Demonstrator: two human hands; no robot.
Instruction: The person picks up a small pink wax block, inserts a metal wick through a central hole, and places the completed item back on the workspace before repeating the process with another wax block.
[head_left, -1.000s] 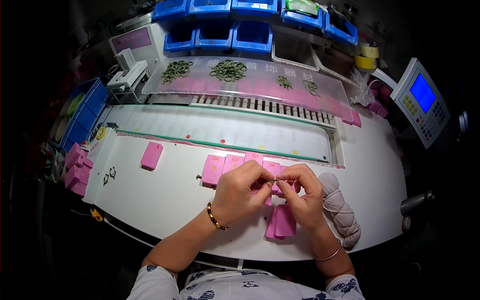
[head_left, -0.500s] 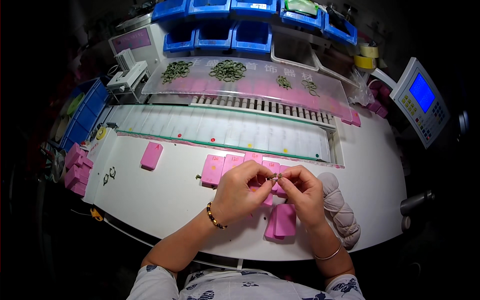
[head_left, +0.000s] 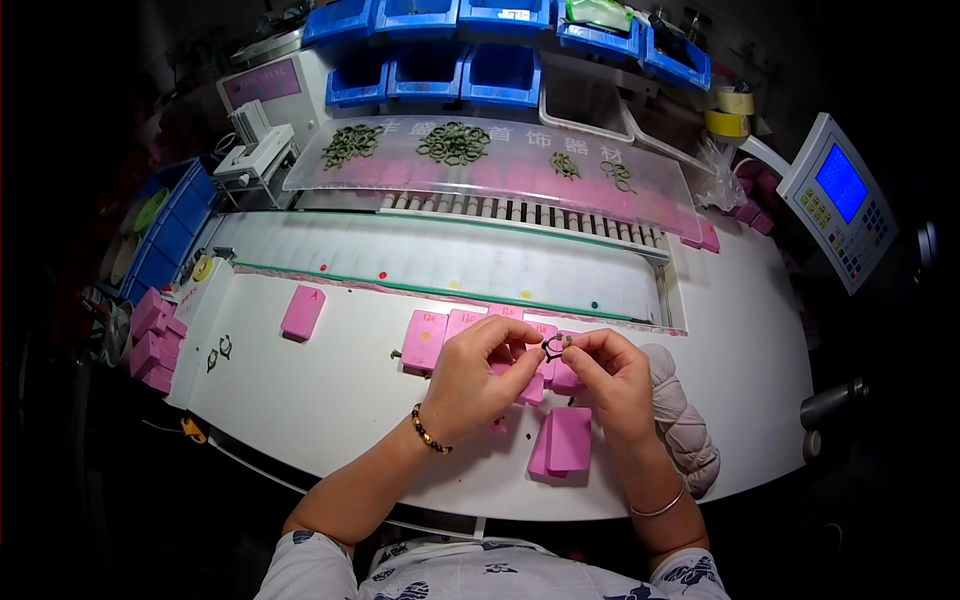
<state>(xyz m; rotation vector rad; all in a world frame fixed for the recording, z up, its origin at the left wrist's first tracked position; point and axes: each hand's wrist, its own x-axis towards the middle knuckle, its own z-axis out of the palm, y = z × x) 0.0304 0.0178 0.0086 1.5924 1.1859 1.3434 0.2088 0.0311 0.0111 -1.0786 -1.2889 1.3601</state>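
Observation:
Over the middle of the white table, my left hand (head_left: pixel 487 375) and my right hand (head_left: pixel 612 380) meet with fingertips pinched. Between them is a small dark green ring-shaped piece (head_left: pixel 548 354), its round opening facing up. Each hand grips one side of it. Just beyond and partly under my hands lies a row of pink rubber moulds (head_left: pixel 424 340), several of them marked by hand. Two more pink moulds (head_left: pixel 570 440) are stacked close to me, between my wrists.
Behind the table edge runs a white conveyor belt (head_left: pixel 420 250) with coloured dots. Above it, a clear shelf (head_left: pixel 510 170) bears piles of green rings (head_left: pixel 453 143). A lone pink mould (head_left: pixel 303 311) lies left, a grey cloth roll (head_left: pixel 683 425) right, beneath a control panel (head_left: pixel 840 200).
The green ring piece has been turned, so its round opening now shows. My right hand has shifted slightly right. On the conveyor belt, the coloured dots have moved left.

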